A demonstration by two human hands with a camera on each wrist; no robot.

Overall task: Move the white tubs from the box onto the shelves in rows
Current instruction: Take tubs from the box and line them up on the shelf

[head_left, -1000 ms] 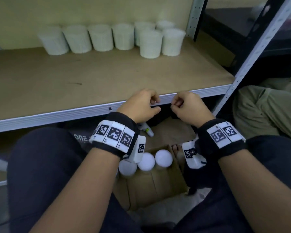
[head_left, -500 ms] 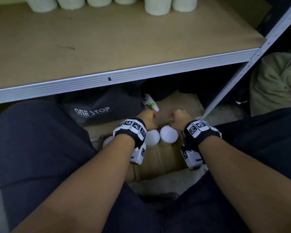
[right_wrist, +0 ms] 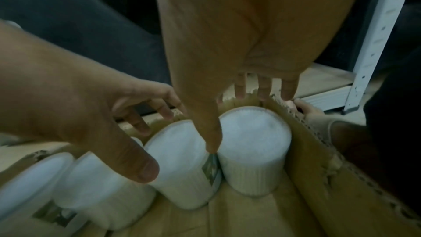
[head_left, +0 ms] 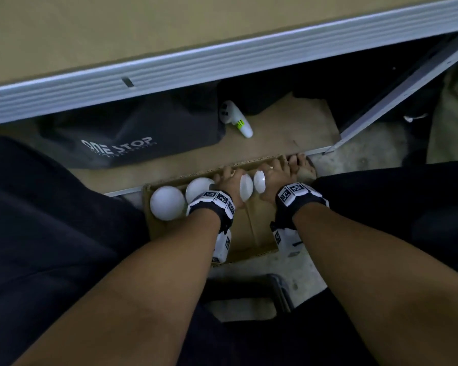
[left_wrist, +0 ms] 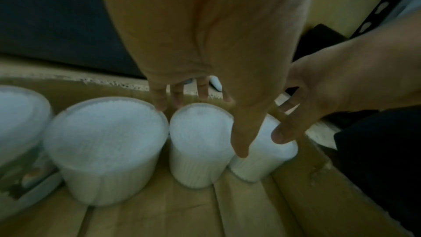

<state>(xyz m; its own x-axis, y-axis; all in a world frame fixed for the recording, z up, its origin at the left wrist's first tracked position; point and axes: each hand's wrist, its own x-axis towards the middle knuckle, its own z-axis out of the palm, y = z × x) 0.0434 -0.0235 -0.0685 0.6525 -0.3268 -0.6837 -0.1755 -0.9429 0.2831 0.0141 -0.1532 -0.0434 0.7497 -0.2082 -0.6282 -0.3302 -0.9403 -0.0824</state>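
Note:
Several white tubs stand in a row along the far wall of the cardboard box (head_left: 249, 233) on the floor. My left hand (head_left: 232, 178) reaches down over the second tub from the right (left_wrist: 200, 132), fingers straight behind it and thumb at its right side. My right hand (head_left: 273, 175) spreads over the rightmost tub (right_wrist: 252, 141), with its thumb in the gap between the two tubs and its fingers along the box wall. Neither hand has closed round its tub. Two more tubs (head_left: 167, 203) stand free to the left. The wooden shelf (head_left: 169, 27) lies above.
A dark bag marked ONE STOP (head_left: 132, 133) and a white handheld device (head_left: 236, 120) lie on the low board behind the box. The shelf upright (head_left: 397, 91) slants at the right. A bare foot (head_left: 302, 165) touches the box corner, and dark-trousered knees flank it.
Both hands dropped from the shelf's front edge into the box and opened from loose fists over the two right-hand tubs. The head view tilted down, so the shelved tubs left the frame.

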